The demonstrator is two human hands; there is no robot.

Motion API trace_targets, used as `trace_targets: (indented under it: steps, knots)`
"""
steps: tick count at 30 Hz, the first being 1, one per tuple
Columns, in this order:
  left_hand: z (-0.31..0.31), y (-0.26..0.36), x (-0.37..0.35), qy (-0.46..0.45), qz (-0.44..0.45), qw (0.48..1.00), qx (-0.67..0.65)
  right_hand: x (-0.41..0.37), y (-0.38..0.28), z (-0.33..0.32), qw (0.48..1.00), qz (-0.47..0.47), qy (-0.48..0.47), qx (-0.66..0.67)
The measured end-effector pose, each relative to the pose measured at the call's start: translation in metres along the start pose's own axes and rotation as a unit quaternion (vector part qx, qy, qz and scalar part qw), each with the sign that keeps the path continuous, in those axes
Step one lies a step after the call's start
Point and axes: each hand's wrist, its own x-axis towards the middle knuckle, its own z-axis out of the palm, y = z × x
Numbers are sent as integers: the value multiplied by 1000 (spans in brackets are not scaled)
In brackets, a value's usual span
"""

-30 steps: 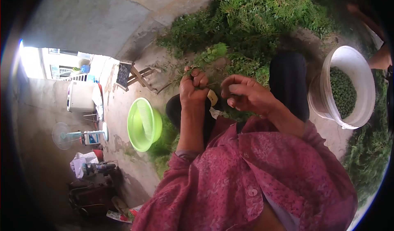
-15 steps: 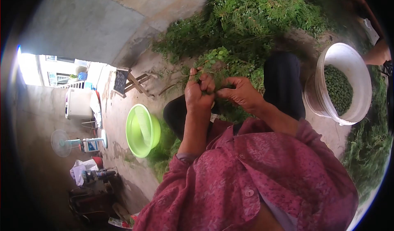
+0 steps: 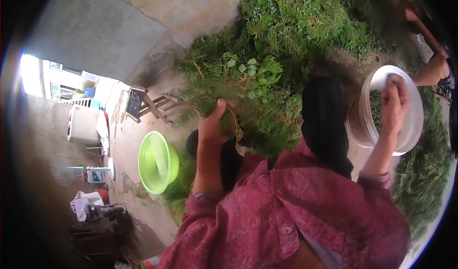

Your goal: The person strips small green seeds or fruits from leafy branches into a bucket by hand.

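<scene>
My left hand (image 3: 213, 122) is closed around the stem of a leafy green sprig (image 3: 245, 80), an evergreen branch with pale round cones on it. Over the mouth of a white bucket (image 3: 414, 126) is my right hand (image 3: 395, 107), its fingers drawn together. Something small and dark shows at those fingertips, too blurred to name. Inside the bucket lies a heap of small green cones (image 3: 375, 110), partly hidden behind my right hand and the rim.
A big pile of evergreen branches (image 3: 305, 23) lies ahead, with more branches (image 3: 422, 173) beyond the bucket. To the left are a green basin (image 3: 160, 166), a wooden stool (image 3: 143, 105) and a fan (image 3: 62, 168). Another person's arm (image 3: 431, 71) shows at the far right.
My right hand has left the sprig and moved right to the bucket. The left hand has shifted slightly left and down, still holding the sprig, which now stands more in sight.
</scene>
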Motion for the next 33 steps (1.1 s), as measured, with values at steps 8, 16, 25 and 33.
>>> trace_targets:
  steps: [8, 16, 25, 33]
  knots:
    - [6, 10, 6, -111, 47, 981, 153, 35, 41, -71, 807, -116, -44, -578]
    - [0, 25, 22, -190, 27, 950, 248, 10, -17, 134, 849, 55, -507, -139]
    - [-20, 45, 70, -243, 23, 959, 145, 19, 25, 256, 727, 251, -636, 58]
    - [-34, 49, 140, -167, -1, 972, 168, 17, 47, 284, 760, 355, -539, 75]
